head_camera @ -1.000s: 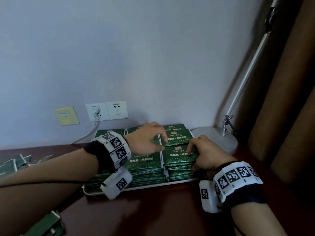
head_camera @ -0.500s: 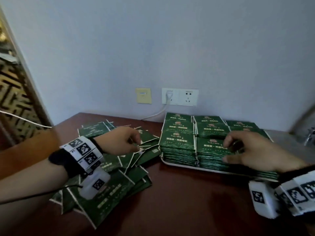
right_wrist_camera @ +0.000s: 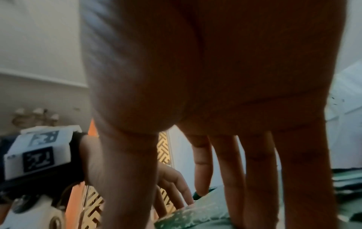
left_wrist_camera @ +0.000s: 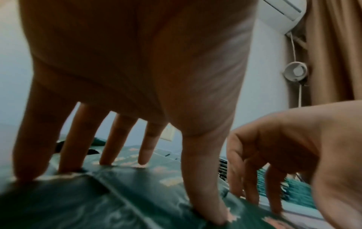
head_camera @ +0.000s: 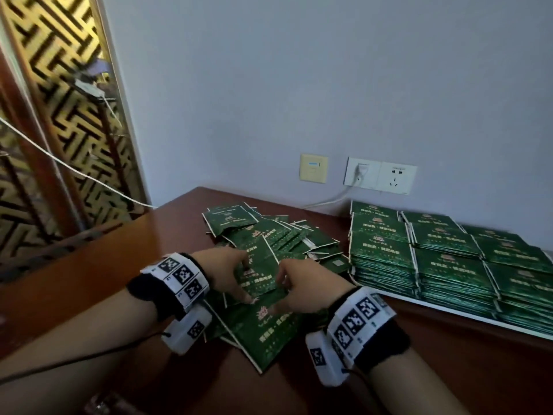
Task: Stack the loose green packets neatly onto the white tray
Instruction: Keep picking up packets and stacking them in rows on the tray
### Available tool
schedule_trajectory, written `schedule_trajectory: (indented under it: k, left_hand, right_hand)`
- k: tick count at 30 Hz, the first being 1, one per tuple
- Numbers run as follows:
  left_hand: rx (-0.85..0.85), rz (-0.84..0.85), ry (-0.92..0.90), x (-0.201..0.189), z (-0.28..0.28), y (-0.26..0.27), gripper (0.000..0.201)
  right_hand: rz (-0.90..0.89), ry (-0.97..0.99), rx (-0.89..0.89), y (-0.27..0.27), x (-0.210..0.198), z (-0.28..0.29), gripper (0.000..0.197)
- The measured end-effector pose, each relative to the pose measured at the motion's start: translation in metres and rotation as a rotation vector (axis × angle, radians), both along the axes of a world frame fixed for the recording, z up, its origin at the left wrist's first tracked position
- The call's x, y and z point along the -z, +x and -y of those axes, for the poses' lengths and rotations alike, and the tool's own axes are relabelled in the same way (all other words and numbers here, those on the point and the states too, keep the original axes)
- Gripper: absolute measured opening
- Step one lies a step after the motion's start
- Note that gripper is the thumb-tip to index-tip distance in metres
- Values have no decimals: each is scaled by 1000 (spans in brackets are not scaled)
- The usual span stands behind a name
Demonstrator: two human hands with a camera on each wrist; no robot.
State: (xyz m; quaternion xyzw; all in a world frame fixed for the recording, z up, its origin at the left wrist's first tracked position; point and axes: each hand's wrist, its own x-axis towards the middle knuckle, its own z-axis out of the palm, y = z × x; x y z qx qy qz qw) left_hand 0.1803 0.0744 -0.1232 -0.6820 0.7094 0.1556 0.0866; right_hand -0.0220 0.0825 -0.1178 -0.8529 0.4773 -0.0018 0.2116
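A heap of loose green packets (head_camera: 278,238) lies on the dark wooden table (head_camera: 419,369), left of the white tray (head_camera: 466,314). The tray carries several neat stacks of green packets (head_camera: 446,265). Both hands are on the near part of the heap. My left hand (head_camera: 230,274) has its fingers spread and straight, fingertips (left_wrist_camera: 205,206) pressing on the top packets (left_wrist_camera: 117,193). My right hand (head_camera: 302,289) stands just to its right, with straight fingers (right_wrist_camera: 260,170) touching a packet (right_wrist_camera: 195,216). Neither hand is curled round a packet.
Wall sockets (head_camera: 380,176) with a plugged-in cable and a yellow switch plate (head_camera: 313,168) are on the wall behind the table. A gold lattice screen (head_camera: 59,115) stands at the left, crossed by a white cord (head_camera: 74,172).
Both hands left the tray's stacks. The left hand went to the loose heap first, and the right hand has followed it there. The head view has swung left.
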Motion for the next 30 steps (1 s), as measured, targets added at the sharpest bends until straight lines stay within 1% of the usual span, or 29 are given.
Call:
schedule_trajectory:
  k: [1, 4, 7, 10, 14, 16, 17, 20, 24, 26, 29, 30]
  left_hand:
    - [-27, -31, -17, 3, -1, 3, 85]
    - [-127, -110, -32, 8, -6, 16, 113]
    - [-190, -153, -9, 9, -6, 25, 120]
    - [-230, -195, 13, 9, -5, 29, 121]
    - [-252, -273, 3, 13, -3, 30, 112]
    - [-253, -324, 11, 14, -1, 30, 108]
    - [-258, -346, 17, 15, -1, 30, 107]
    - [-285, -401, 20, 14, -2, 31, 106]
    - [-393, -521, -88, 19, -4, 36, 89]
    - [-441, -608, -128, 25, -3, 38, 82]
    - [-495, -726, -181, 29, -3, 39, 74]
    - [-527, -798, -192, 30, -3, 40, 72]
  right_hand:
    - [-29, 16, 11, 7, 5, -1, 59]
    - [-94, 16, 36, 12, 10, -2, 70]
    - [-115, -22, 35, 9, 10, -1, 70]
    - [-104, 8, 8, 11, 11, -1, 69]
    - [11, 61, -17, 8, 11, 4, 78]
    - [86, 121, -31, 4, 13, 5, 83]
    - [126, 166, -28, 2, 14, 5, 82]
    - [220, 266, -7, -2, 20, 6, 69]
    - [366, 247, 78, -7, 19, 10, 45]
    - [382, 209, 96, -11, 17, 13, 42]
    - [314, 145, 80, -20, 13, 14, 53]
    - [293, 124, 72, -25, 10, 15, 56]
